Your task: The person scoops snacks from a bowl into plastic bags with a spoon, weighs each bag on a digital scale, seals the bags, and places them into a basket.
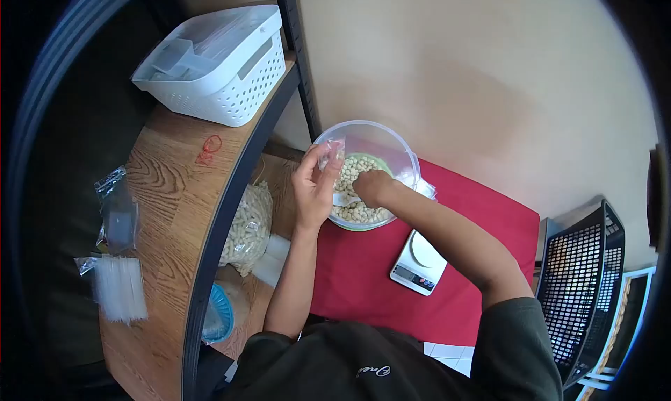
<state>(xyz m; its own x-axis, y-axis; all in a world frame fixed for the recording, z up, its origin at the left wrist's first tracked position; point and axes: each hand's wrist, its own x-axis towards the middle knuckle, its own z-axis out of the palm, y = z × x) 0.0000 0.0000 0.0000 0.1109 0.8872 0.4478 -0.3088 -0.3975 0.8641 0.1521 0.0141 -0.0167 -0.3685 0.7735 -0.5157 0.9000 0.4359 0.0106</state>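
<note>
Over the left rim of a clear round tub (412, 165), my left hand (314, 184) pinches a small clear plastic bag (334, 149) between thumb and fingers. My right hand (374, 188) reaches into the tub with curled fingers around the handle of a white scoop (344, 199), whose bowl lies among pale nut-like pieces (360, 213). The handle is mostly hidden by the hand. Right of my left forearm, a white kitchen scale (419, 261) with nothing on its plate rests on the red cloth (356, 275).
A white basket (244, 86) of plastic items, red rubber bands (210, 149) and clear bags (120, 289) sit on the wooden shelf (168, 212). Below it are a large filled bag (248, 226) and a blue basket (220, 313). Black crates (573, 289) stand at right.
</note>
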